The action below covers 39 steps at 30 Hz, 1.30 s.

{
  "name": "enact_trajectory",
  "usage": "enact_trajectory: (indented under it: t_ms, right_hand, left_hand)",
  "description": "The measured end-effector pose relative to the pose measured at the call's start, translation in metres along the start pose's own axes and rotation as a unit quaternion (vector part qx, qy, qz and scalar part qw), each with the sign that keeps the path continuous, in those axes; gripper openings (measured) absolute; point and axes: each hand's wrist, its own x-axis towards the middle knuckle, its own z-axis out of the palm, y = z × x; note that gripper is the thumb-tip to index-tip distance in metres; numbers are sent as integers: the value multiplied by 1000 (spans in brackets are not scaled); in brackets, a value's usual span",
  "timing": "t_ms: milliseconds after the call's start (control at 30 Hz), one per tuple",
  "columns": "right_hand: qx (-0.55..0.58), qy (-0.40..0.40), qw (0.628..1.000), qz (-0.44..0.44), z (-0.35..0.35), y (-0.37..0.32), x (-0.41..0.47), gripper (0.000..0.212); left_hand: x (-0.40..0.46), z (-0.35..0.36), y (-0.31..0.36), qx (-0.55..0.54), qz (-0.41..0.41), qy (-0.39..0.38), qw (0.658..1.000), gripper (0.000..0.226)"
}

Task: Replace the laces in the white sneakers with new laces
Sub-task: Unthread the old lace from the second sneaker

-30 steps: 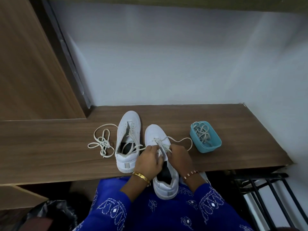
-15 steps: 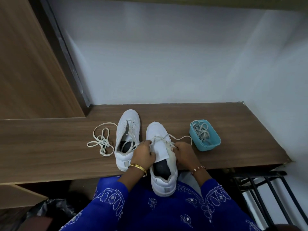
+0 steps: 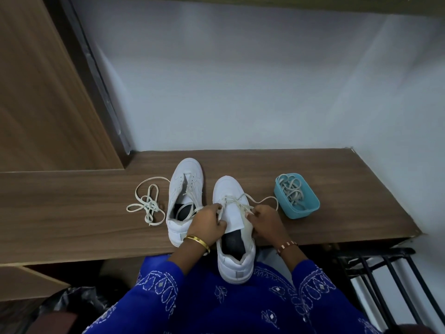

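With the right sneaker (image 3: 234, 237) overhanging the tabletop (image 3: 72, 213) edge, heel toward the lap, left hand (image 3: 209, 222) and right hand (image 3: 267, 221) each pinch the lace (image 3: 258, 201) with curled fingers; uneven pulling could skew it, or tip the shoe off.

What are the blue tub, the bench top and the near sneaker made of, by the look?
Blue tub: likely plastic, smooth matte walls with rounded moulded corners.
Bench top: wood or wood-look laminate, brown grain, low sheen; can't tell which.
Near sneaker: smooth white upper, probably leather or synthetic; dark lining inside.
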Motion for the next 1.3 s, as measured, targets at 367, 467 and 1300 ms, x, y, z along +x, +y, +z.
enact_trajectory:
  t_ms: [367, 467, 1300]
  right_hand:
    - [-36, 52, 996, -57, 2, -16, 20, 20]
    - [-93, 35, 994, -49, 10, -18, 27, 23]
    - [-130, 32, 982, -134, 11, -28, 53, 22]
  left_hand:
    - [-2, 10, 1, 3, 13, 20, 1000, 39]
    - [-2, 10, -1, 22, 18, 22, 999, 36]
    - [-6, 21, -3, 77, 31, 18, 996, 41]
